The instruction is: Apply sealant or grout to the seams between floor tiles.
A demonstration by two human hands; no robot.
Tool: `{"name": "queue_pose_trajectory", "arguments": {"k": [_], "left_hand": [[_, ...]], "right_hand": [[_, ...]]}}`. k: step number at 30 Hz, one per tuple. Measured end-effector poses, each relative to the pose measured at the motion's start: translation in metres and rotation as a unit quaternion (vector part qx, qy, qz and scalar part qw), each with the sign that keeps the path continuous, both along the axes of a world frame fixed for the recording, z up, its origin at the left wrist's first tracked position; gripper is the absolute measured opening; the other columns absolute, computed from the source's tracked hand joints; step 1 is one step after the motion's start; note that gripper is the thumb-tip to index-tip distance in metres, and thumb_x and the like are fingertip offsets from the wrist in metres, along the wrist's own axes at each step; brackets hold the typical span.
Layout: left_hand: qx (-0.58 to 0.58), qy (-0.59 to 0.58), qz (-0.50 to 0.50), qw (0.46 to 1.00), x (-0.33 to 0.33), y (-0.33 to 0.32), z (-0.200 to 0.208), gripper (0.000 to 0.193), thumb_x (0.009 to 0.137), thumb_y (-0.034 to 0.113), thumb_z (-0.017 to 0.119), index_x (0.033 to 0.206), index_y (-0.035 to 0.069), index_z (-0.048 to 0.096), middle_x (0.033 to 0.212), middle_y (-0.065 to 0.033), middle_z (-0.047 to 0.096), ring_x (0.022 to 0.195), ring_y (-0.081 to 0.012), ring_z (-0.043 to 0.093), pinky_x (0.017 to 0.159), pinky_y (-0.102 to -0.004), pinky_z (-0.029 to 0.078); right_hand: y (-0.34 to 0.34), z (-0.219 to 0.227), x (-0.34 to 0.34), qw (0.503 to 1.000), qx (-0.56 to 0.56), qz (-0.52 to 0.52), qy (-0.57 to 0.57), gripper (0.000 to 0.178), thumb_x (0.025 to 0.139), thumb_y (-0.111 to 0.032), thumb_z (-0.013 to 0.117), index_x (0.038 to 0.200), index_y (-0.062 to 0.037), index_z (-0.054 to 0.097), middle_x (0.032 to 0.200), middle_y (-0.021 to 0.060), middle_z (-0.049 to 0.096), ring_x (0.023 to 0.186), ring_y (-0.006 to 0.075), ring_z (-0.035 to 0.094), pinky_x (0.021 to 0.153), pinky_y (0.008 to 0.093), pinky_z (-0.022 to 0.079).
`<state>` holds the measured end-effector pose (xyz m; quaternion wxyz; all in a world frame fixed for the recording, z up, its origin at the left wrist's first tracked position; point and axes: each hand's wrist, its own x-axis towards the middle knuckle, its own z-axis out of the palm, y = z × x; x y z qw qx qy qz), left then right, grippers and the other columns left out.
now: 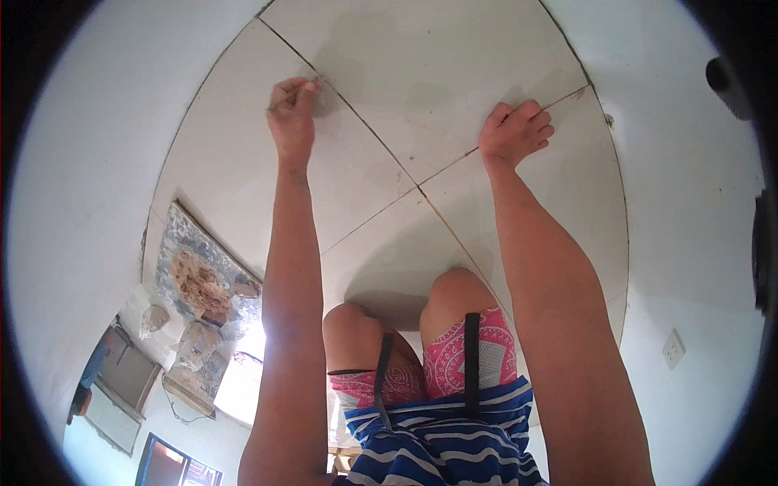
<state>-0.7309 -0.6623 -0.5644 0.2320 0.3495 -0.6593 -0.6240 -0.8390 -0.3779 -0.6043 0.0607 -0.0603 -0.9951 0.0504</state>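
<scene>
Both my arms reach forward over pale floor tiles [421,121] crossed by dark joint lines. Close by one of these lines, my left hand [293,113] is closed in a pinch. A thin dark bit shows at its fingers, too small to name, and a greyish patch lies beside them, perhaps shadow. My right hand [512,138] rests on the tiles over another joint, its fingers curled under and nothing visible in them. Crumbs and small stains dot the tiles around the point where the joints cross.
At left lies a speckled board [231,267] bearing a heap of crumbly tan material [198,283]. Plastic bags [197,344] sit beside it. White walls rise on both sides; an outlet [673,349] is on the right one. My bent knees [454,296] are between my arms.
</scene>
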Motion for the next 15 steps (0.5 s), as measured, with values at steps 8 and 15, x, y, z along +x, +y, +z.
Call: {"name": "queue_pose_trajectory", "arguments": {"k": [8,15], "left_hand": [[-0.112,-0.155,-0.018,0.981,0.006,0.008,-0.004,0.017,0.090,0.018,0.068,0.099,0.004,0.072,0.103,-0.0117,0.063,0.094,-0.0203,0.062,0.086,-0.0314,0.048],[-0.132,-0.135,-0.081,0.979,0.013,0.017,-0.014,0.014,0.088,0.015,0.068,0.091,0.002,0.071,0.089,-0.0116,0.065,0.085,-0.0202,0.059,0.078,-0.0323,0.048]], "right_hand": [[-0.006,0.001,0.001,1.000,-0.013,-0.001,-0.003,0.027,0.083,-0.027,0.048,0.097,-0.0041,0.045,0.105,0.0178,0.045,0.095,0.0337,0.043,0.081,0.0485,0.036],[-0.001,0.000,0.001,1.000,0.000,-0.004,-0.027,0.028,0.085,-0.028,0.045,0.100,-0.0036,0.044,0.107,0.0174,0.044,0.096,0.0324,0.041,0.083,0.0468,0.035]]}}
